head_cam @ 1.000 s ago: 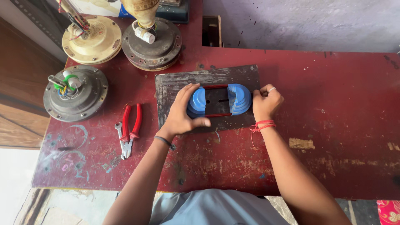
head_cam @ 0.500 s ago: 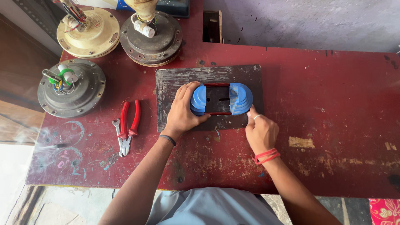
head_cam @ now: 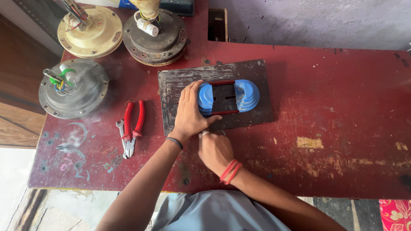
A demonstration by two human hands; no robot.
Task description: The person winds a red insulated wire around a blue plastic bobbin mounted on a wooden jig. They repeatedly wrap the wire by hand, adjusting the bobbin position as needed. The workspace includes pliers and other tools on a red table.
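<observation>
A dark worn board (head_cam: pixel 257 77) lies on the red table (head_cam: pixel 342 107). On it sits a coil-winding former: two stepped blue end pieces (head_cam: pixel 246 95) joined by red wire sides. My left hand (head_cam: pixel 188 113) lies flat on the board, its fingers against the left blue piece, pressing it down. Just below the board's front edge, beside the left wrist, is my right hand (head_cam: pixel 215 149) with red bands on its wrist. Its fingers are curled and whether it holds anything is hidden.
Red-handled pliers (head_cam: pixel 132 127) lie left of the board. Three ceiling-fan motors stand at the back left: a grey one (head_cam: pixel 72 89), a cream one (head_cam: pixel 90 31) and a dark one (head_cam: pixel 154 36). A slot (head_cam: pixel 216 25) cuts the table's far edge.
My right hand has left the right side of the former and moved down and left to the board's front edge. The left hand stays on the former.
</observation>
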